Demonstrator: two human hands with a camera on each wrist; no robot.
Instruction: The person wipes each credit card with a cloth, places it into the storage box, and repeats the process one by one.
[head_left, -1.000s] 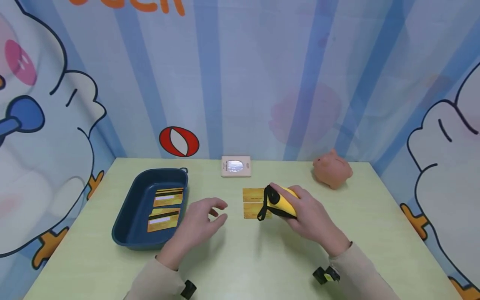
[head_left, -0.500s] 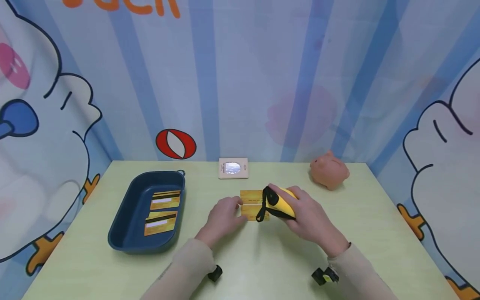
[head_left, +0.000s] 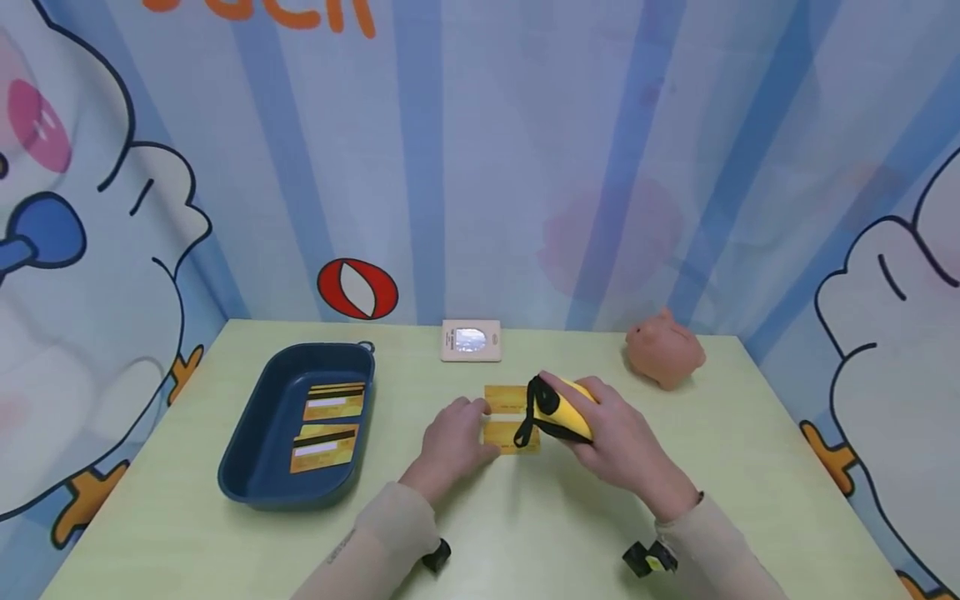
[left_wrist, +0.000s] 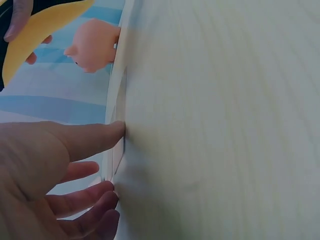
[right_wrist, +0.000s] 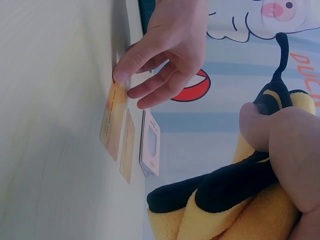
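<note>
Two gold bank cards lie on the table in the head view: a near card (head_left: 501,437) and a far card (head_left: 504,398), with a narrow gap between them. My left hand (head_left: 452,439) holds the near card at its left end, thumb and fingertips on its edges; in the right wrist view the thumb presses this card (right_wrist: 113,122). My right hand (head_left: 617,425) grips a soft yellow pouch (head_left: 564,410) with black trim and a black strap loop, held above the cards' right ends and hiding part of them. Its black-edged flaps show in the right wrist view.
A dark blue tray (head_left: 243,467) with gold striped cards stands left. A pale pink flat box (head_left: 471,341) with an oval window lies at the table's back edge, a pink piggy bank (head_left: 664,350) at back right. A printed curtain (head_left: 495,167) hangs behind the table.
My left hand has come from beside the tray to the right, onto the near card. That card has slid slightly towards me, widening the gap. My right hand and the pouch stay nearly still.
</note>
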